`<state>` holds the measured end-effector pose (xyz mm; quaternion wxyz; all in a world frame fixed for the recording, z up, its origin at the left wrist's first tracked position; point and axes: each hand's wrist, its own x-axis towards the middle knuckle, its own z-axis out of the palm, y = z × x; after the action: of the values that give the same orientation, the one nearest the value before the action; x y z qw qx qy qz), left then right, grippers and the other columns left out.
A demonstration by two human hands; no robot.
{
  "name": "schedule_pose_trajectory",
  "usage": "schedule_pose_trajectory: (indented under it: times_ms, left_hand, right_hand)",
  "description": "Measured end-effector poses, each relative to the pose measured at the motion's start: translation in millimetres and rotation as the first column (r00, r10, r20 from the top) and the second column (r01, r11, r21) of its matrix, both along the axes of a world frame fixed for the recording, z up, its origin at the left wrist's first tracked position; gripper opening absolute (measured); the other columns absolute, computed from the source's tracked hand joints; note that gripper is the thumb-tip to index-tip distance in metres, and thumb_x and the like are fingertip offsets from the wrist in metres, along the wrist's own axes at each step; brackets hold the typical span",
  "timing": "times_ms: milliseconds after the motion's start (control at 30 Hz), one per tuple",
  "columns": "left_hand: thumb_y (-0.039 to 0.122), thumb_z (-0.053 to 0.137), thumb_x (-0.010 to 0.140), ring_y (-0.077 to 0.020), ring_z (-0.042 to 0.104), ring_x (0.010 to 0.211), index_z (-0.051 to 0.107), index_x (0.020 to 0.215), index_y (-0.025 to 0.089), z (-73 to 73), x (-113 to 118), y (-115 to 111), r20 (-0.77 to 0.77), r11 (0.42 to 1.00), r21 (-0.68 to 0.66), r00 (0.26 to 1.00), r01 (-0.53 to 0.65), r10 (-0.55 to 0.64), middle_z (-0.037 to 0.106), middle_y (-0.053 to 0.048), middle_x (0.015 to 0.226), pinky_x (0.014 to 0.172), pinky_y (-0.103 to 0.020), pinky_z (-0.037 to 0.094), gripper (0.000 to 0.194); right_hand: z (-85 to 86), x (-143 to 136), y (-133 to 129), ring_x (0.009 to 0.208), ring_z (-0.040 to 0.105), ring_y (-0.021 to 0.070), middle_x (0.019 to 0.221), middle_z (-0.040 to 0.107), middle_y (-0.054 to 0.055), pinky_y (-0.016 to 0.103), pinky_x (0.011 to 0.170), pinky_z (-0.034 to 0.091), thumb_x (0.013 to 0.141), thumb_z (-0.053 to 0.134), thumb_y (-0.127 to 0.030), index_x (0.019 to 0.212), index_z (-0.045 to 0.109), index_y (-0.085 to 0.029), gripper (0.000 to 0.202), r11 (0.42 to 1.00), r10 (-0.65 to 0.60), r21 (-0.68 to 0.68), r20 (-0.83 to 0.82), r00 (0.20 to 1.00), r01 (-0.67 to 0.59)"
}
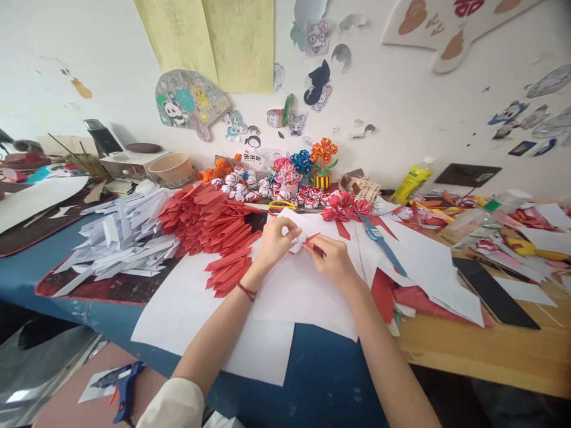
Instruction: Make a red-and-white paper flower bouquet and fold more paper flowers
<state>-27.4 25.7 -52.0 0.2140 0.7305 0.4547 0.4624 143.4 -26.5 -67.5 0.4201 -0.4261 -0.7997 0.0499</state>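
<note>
Above the white sheets (307,297), my left hand (279,238) pinches a small white folded paper piece (298,242). My right hand (325,255) is closed on a small red paper strip (313,237), whose tip points up beside the white piece. The two hands are close together, and the red and white papers appear to meet between them. A pile of red folded strips (209,220) lies left of my left hand, with a heap of white folded strips (129,232) farther left.
Finished red-and-white paper balls (343,205) and flower pots (323,178) line the wall. A blue craft knife (383,244), a black phone (495,291) and a yellow bottle (413,181) are at the right. A blue glue gun (127,392) lies at lower left.
</note>
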Motion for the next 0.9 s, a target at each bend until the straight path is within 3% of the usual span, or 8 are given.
schedule_pose_trajectory:
  times_ms: [100,200,300,533,633,900]
  left_hand:
    - [0.029,0.065,0.08,-0.013,0.051,0.067,0.065,0.067,0.017,-1.8,-1,3,0.008,0.996,-0.082,1.0,0.018,-0.017,0.067,0.001,0.07,0.066,-0.026,0.037,0.017]
    - [0.041,0.062,0.082,-0.0118,0.047,0.063,0.068,0.073,0.017,-0.9,-5,4,-0.015,0.979,-0.159,0.991,0.128,-0.132,0.066,0.001,0.071,0.062,-0.025,0.036,0.026]
    - [0.048,0.066,0.077,-0.0122,0.049,0.066,0.068,0.073,0.018,1.4,-9,1,-0.094,0.973,-0.144,0.977,0.178,-0.193,0.067,0.001,0.073,0.065,-0.025,0.036,0.03]
    - [0.047,0.068,0.077,-0.0138,0.05,0.065,0.069,0.066,0.019,2.6,-9,-4,-0.17,0.989,-0.117,0.98,0.088,-0.108,0.066,0.0,0.068,0.066,-0.027,0.034,0.031]
    - [0.046,0.065,0.08,-0.0135,0.048,0.065,0.068,0.065,0.018,2.3,-6,-5,-0.119,0.99,-0.111,0.988,0.09,-0.103,0.064,0.0,0.065,0.066,-0.027,0.034,0.032]
    - [0.046,0.06,0.082,-0.0111,0.043,0.06,0.063,0.064,0.016,1.5,-2,-5,0.154,0.949,-0.171,0.959,0.264,-0.238,0.057,0.002,0.058,0.061,-0.025,0.034,0.035]
  right_hand:
    - [-0.8,0,0,0.056,0.044,0.0119,0.065,0.052,-0.001,0.025,0.057,0.035,0.091,0.053,-0.024,0.072,0.052,-0.02,0.019,0.999,-0.037,-0.006,0.011,0.999,0.037]
    - [-1.5,1,0,0.055,0.044,0.0117,0.063,0.05,-0.001,0.025,0.056,0.034,0.09,0.054,-0.024,0.068,0.049,-0.02,0.022,0.996,-0.087,0.001,0.02,0.996,0.087]
    - [-1.6,1,0,0.054,0.044,0.0114,0.061,0.049,-0.001,0.025,0.055,0.033,0.089,0.054,-0.023,0.066,0.046,-0.02,0.025,0.993,-0.114,0.014,0.018,0.993,0.114]
    - [-2.3,-1,-1,0.054,0.044,0.0112,0.061,0.049,-0.001,0.026,0.055,0.033,0.09,0.054,-0.026,0.067,0.048,-0.02,0.025,0.991,-0.134,0.019,0.02,0.991,0.134]
    - [-2.4,-1,0,0.054,0.043,0.0113,0.061,0.05,-0.001,0.026,0.055,0.033,0.091,0.054,-0.026,0.069,0.05,-0.02,0.023,0.994,-0.111,0.003,0.0,0.994,0.111]
    - [-1.1,0,4,0.054,0.044,0.0115,0.065,0.058,0.0,0.026,0.055,0.036,0.09,0.055,-0.033,0.071,0.057,-0.019,0.024,0.996,-0.078,-0.044,-0.144,0.987,0.073]
